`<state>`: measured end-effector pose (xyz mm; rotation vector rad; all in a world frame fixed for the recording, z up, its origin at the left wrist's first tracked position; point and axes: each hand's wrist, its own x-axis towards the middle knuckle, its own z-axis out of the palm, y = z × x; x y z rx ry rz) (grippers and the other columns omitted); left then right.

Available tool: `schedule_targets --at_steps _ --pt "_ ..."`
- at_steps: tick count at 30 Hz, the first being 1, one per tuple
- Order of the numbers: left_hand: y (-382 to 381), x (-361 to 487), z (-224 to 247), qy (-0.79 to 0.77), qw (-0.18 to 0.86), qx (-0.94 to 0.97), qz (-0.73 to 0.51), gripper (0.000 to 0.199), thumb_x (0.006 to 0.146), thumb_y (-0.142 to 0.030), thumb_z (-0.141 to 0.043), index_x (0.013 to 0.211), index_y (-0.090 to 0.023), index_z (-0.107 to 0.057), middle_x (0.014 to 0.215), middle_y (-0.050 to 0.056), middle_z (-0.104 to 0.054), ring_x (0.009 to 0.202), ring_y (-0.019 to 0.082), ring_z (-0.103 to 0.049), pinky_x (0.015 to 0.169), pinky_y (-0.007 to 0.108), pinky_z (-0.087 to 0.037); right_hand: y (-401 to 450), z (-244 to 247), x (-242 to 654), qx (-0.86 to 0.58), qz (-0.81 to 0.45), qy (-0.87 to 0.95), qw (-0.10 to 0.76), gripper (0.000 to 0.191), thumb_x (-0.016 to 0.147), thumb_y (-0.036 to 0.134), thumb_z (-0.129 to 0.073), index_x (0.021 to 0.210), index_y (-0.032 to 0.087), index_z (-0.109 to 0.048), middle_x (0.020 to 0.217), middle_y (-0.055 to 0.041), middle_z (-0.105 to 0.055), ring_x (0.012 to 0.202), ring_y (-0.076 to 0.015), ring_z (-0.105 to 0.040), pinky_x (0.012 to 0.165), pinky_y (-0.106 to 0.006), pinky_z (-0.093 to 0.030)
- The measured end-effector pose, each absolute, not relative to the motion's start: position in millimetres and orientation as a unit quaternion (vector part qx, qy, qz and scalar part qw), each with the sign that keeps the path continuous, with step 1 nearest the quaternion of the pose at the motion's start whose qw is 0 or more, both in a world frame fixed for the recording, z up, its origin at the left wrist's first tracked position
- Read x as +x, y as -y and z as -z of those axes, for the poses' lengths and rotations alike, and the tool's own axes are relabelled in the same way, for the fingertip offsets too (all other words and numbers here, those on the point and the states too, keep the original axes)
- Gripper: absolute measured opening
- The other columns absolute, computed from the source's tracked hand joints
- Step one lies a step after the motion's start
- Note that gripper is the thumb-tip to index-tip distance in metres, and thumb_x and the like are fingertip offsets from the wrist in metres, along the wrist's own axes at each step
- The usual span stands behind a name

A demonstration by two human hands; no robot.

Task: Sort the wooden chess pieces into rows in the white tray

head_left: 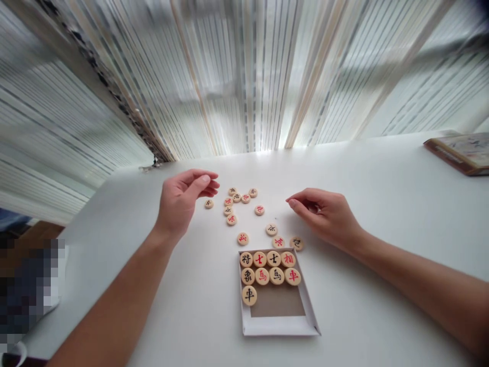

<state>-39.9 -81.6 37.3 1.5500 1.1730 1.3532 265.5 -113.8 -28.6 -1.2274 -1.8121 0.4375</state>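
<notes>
A shallow white box (281,326) lies near the front of the table, holding several round wooden Chinese chess pieces, two full rows and a single black-marked piece (249,295) at the left of the third. Beyond it several loose pieces are scattered, some marked red, some black. My left hand (187,196) hovers left of the loose cluster, fingers stretched out, nothing visible in it; a black-marked piece (208,204) is closest. To the right, my right hand (324,211) has curled fingers, thumb and forefinger tips together, no piece showing between them. A red-marked piece (260,210) lies left of it.
One loose piece (296,243) touches or nearly touches the box's far right corner. A flat printed box (458,153) rests at the table's far right. String curtains (244,76) hang along the back edge of the white table (362,321).
</notes>
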Motion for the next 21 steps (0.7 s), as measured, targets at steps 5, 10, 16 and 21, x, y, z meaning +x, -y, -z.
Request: schedule_targets --at_steps 5,10,16,21 --pt "85.3 -61.8 0.2 -0.579 0.146 0.672 -0.439 0.020 0.093 -0.032 -0.069 0.097 -0.018 -0.083 0.093 0.006 -0.084 0.084 0.021 -0.079 0.081 0.032 -0.062 114.2 28.9 265.9 -0.486 -0.171 0.734 0.442 0.017 0.098 0.028 -0.067 0.086 0.021 -0.077 0.069 -0.0012 -0.069 0.056 -0.0153 -0.050 0.054 -0.032 -0.041" --pt "90.5 -58.5 10.7 -0.567 0.104 0.715 -0.396 0.016 0.091 -0.027 -0.070 0.095 -0.020 -0.084 0.096 0.005 -0.083 0.092 0.022 -0.077 0.070 0.027 -0.058 115.9 29.0 266.3 -0.485 -0.162 0.734 0.447 0.017 0.098 0.028 -0.067 0.085 0.021 -0.076 0.071 -0.0014 -0.071 0.057 -0.0148 -0.051 0.055 -0.032 -0.041" --pt "96.5 -53.9 7.9 -0.515 0.049 0.777 -0.359 0.017 0.095 -0.023 -0.066 0.096 -0.018 -0.082 0.096 0.006 -0.082 0.089 0.020 -0.077 0.064 0.025 -0.057 118.5 27.7 268.0 -0.498 -0.203 0.696 0.475 0.022 0.099 0.032 -0.068 0.082 0.021 -0.078 0.071 -0.0024 -0.073 0.059 -0.0153 -0.053 0.057 -0.032 -0.041" --pt "95.8 -57.0 8.5 -0.526 0.035 0.771 -0.359 0.016 0.094 -0.024 -0.067 0.097 -0.018 -0.082 0.098 0.005 -0.083 0.092 0.021 -0.077 0.055 0.022 -0.054 112.6 30.1 269.8 -0.489 -0.337 0.557 0.580 0.032 0.104 0.036 -0.058 0.087 0.023 -0.082 0.074 -0.0045 -0.073 0.067 -0.0179 -0.056 0.064 -0.033 -0.044"
